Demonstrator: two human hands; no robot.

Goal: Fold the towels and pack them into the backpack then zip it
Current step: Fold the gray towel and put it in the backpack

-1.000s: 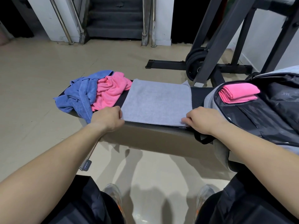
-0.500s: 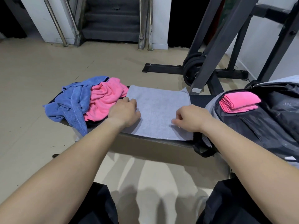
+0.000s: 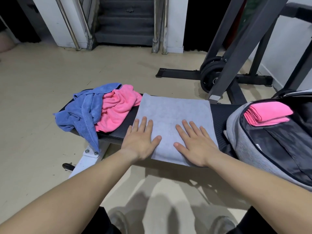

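Note:
A grey towel [image 3: 173, 114] lies flat, folded into a rectangle, on the black bench [image 3: 219, 114]. My left hand [image 3: 141, 141] presses its left edge with straight spread fingers. My right hand [image 3: 194, 142] lies flat on its right half, palm down. Left of it sit a crumpled pink towel [image 3: 118, 108] and a crumpled blue towel [image 3: 84, 114], the blue one hanging over the bench's near edge. At the right the grey backpack [image 3: 244, 149] lies open, a folded pink towel [image 3: 268, 113] inside its top.
A dark weight rack [image 3: 236, 48] with plates [image 3: 211, 73] stands behind the bench on the right. Stairs with metal rails [image 3: 125, 22] rise at the back. Beige floor [image 3: 50, 73] spreads to the left. The bench's white foot [image 3: 87, 157] shows below.
Both hands gripped the grey towel's near edge, carried it toward the far side, and now lie flat and open on the folded towel. The camera has moved closer.

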